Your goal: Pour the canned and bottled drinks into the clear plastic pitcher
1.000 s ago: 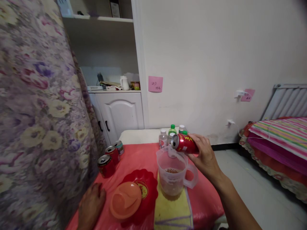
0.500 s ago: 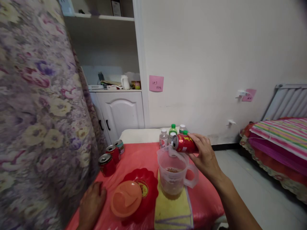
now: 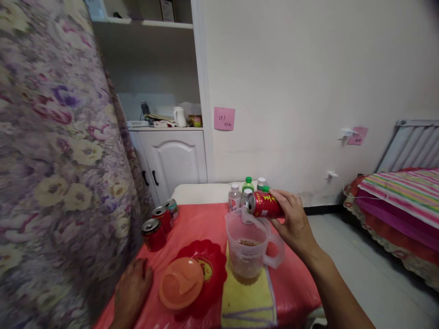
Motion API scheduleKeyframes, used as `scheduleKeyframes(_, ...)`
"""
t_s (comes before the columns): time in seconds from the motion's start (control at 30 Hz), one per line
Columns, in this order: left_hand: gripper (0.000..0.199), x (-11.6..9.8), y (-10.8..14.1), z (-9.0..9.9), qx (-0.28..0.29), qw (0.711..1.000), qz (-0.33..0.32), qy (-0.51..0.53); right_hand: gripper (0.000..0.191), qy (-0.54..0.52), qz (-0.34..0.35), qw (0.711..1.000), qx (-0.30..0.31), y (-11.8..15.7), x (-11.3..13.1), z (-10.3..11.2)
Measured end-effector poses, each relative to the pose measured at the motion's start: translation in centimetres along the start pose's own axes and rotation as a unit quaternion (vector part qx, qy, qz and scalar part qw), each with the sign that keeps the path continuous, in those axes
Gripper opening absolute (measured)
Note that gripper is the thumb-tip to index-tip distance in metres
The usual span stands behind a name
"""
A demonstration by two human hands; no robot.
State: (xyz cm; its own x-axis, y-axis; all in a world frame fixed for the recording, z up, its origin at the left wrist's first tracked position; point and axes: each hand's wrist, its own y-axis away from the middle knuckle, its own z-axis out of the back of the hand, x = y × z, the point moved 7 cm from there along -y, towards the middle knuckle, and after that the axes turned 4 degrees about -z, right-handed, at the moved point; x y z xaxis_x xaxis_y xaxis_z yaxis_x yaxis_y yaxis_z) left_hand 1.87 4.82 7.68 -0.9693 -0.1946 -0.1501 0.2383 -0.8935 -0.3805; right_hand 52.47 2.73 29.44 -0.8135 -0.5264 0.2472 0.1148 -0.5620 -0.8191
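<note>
My right hand (image 3: 291,219) is wrapped round a red can (image 3: 265,204), tipped on its side with its opened top facing left above the rim of a clear plastic pitcher (image 3: 245,256). Brown liquid lies low in the pitcher, which stands on a yellow cloth (image 3: 247,304). Whether liquid is leaving the can is too small to tell. On the table's left edge rests my left hand (image 3: 133,288), holding nothing, its fingers partly curled and thumb apart. Between the hands, an orange lid-like dish (image 3: 181,283) lies partly over a red scalloped plate (image 3: 217,269).
Two red cans (image 3: 153,235) and a teal can (image 3: 171,209) stand at the table's left. Behind the pitcher are several bottles (image 3: 235,197), some green-capped. The red-covered table (image 3: 199,224) adjoins a floral curtain (image 3: 68,183); a bed (image 3: 408,201) is at right.
</note>
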Motion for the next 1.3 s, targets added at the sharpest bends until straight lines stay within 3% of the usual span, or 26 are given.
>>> scheduleKeyframes(1.3, 0.049, -0.22, 0.05, 0.18, -0.005, 1.000, -0.014, 0.012, 0.078, 0.001, 0.011, 1.000, 0.021, 0.60, -0.45, -0.57)
